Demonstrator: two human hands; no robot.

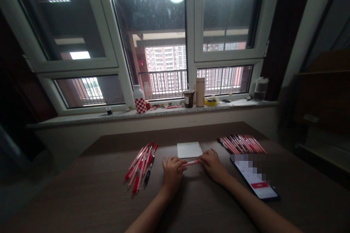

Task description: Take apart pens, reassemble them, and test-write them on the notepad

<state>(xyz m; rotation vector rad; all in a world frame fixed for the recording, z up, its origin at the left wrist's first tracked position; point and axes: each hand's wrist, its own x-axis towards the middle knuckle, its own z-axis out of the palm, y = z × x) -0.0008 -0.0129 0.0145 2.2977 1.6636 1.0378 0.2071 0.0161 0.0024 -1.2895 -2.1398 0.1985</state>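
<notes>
Lying crosswise, left to right: pen (191, 162)

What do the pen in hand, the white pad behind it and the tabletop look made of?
The pen looks plastic: smooth pinkish-red barrel, though too small to be sure. The pad is paper: matte white, flat, square-cornered. The tabletop is dark brown wood-look, matte with faint grain; solid wood or laminate cannot be told.

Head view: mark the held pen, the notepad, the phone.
pen (191, 162), head view, middle of the barrel.
notepad (189, 149), head view, centre of the top sheet.
phone (261, 188), head view, lit screen.
</notes>
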